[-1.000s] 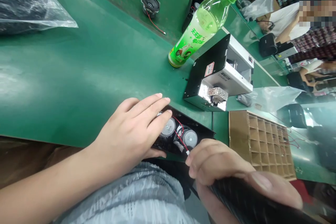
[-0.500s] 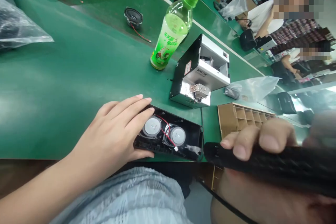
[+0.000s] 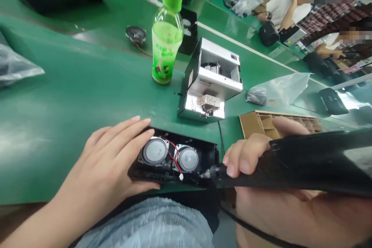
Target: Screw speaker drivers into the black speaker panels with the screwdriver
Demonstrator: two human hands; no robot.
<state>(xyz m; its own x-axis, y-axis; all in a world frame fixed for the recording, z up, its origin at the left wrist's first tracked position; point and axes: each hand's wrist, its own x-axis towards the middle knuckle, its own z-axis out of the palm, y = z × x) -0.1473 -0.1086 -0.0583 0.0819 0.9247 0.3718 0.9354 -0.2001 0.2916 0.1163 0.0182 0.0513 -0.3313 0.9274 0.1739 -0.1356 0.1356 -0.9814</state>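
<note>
Head view, lower centre: my left hand [image 3: 106, 168] lies open, flat on the speaker housing [image 3: 207, 151]. My right hand [image 3: 250, 155] is wrapped around the driver [image 3: 305, 162], bit at the housing's right end. I'd hold the bit square, push light, and pin the housing firmly.

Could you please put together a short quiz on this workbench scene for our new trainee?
1. True or false: the green-capped bottle lies on its side.
2. What does the right hand hold? A) a plastic bag B) a black electric screwdriver C) a loose speaker
3. How many round speakers sit in the black housing that the left hand rests on?
Key: 1 false, it stands upright; 2 B; 3 two.
</note>
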